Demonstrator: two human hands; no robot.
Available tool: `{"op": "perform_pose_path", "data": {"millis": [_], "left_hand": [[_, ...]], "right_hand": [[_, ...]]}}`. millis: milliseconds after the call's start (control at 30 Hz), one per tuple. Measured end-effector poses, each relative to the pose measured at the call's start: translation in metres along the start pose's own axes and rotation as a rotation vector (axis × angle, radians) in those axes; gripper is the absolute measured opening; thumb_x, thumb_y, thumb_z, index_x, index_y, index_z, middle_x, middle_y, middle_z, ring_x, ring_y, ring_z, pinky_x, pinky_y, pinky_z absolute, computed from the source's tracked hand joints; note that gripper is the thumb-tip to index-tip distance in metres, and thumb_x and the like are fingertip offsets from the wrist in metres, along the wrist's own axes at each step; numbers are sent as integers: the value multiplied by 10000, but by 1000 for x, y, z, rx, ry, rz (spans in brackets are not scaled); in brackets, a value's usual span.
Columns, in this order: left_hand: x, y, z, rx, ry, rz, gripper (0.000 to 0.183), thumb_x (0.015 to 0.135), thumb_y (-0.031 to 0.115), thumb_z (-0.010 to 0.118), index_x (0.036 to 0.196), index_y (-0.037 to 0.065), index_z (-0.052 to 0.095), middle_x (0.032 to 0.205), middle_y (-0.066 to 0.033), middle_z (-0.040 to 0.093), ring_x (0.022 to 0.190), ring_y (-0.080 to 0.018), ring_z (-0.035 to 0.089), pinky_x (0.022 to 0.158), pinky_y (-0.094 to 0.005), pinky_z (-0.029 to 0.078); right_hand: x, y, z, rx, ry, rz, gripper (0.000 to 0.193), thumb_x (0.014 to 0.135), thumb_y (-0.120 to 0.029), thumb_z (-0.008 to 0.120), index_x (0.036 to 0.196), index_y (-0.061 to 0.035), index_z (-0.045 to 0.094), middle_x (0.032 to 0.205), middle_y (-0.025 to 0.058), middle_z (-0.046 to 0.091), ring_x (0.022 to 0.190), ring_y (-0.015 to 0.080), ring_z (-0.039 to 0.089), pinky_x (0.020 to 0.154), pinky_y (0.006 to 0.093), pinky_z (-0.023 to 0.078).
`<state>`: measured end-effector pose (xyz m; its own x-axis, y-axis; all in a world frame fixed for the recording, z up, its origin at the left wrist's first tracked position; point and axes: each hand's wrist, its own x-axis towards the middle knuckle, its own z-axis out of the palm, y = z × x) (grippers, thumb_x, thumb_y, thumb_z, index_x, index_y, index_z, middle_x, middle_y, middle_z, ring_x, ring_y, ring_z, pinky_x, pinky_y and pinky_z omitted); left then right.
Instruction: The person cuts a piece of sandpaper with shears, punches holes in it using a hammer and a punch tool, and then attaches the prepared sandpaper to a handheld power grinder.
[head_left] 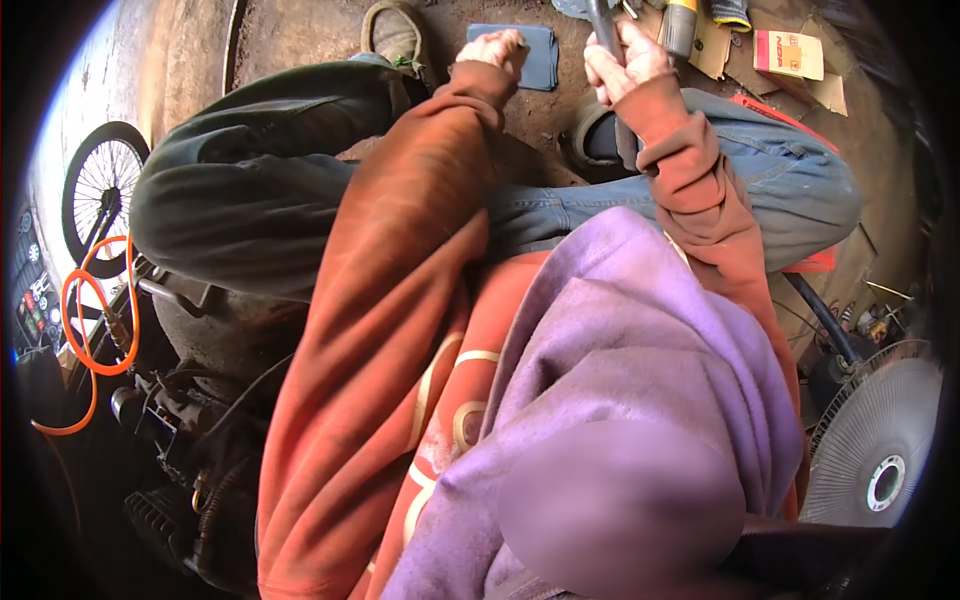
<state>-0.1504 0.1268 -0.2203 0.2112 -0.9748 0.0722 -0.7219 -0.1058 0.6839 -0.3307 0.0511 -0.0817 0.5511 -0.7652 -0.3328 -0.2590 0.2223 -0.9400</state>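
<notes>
My left hand (pixel 492 52) is curled closed at the left edge of a flat blue-grey rectangular sheet (pixel 540 62) on the ground. Whatever its fingers hold, if anything, is hidden. To the right, my right hand (pixel 630 62) wraps round a dark grey, bar-like thing (pixel 602 24), which runs up past the top edge of the picture. Its full shape and kind cannot be made out. Both hands reach out beyond my bent legs, with orange-red sleeves down to the wrists.
A yellow-and-grey cylindrical thing (pixel 679 26) and a red-and-cream carton (pixel 788 54) lie on cardboard at the far right. A fan (pixel 868 450) stands at right. On the left are a spoked wheel (pixel 105 195), an orange hose (pixel 70 300) and dark machinery (pixel 180 420).
</notes>
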Motion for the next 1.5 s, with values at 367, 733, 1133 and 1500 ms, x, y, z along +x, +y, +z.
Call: {"op": "perform_pose_path", "data": {"millis": [367,733,1133,1500], "left_hand": [[10,5,-8,61,-106,-211,347,941,422,472,993,127,648,957,-160,676,901,-375,642,791,-453,507],[5,2,9,-45,-86,-42,210,908,285,576,972,87,608,972,-157,643,931,-371,614,800,-450,494],[3,-14,10,-36,-77,-32,187,893,234,589,1009,89,607,992,-165,645,946,-384,604,832,-435,489],[-9,-23,13,-82,-6,-16,136,894,224,616,887,92,585,887,-146,630,856,-386,608,746,-447,491]], "right_hand": [[6,43,-3,-484,30,9,299,816,-282,676,859,-2,580,651,137,560,590,206,492,600,371,453],[2,56,9,-460,80,-54,512,942,-511,526,821,-14,547,691,228,531,637,417,445,610,444,421],[-20,-55,33,-297,130,-652,361,1000,-378,495,896,-42,577,631,95,560,555,229,547,526,344,420],[-20,-141,37,2,100,-787,622,976,-616,342,686,-78,451,560,-4,413,442,74,353,388,234,256]]}}
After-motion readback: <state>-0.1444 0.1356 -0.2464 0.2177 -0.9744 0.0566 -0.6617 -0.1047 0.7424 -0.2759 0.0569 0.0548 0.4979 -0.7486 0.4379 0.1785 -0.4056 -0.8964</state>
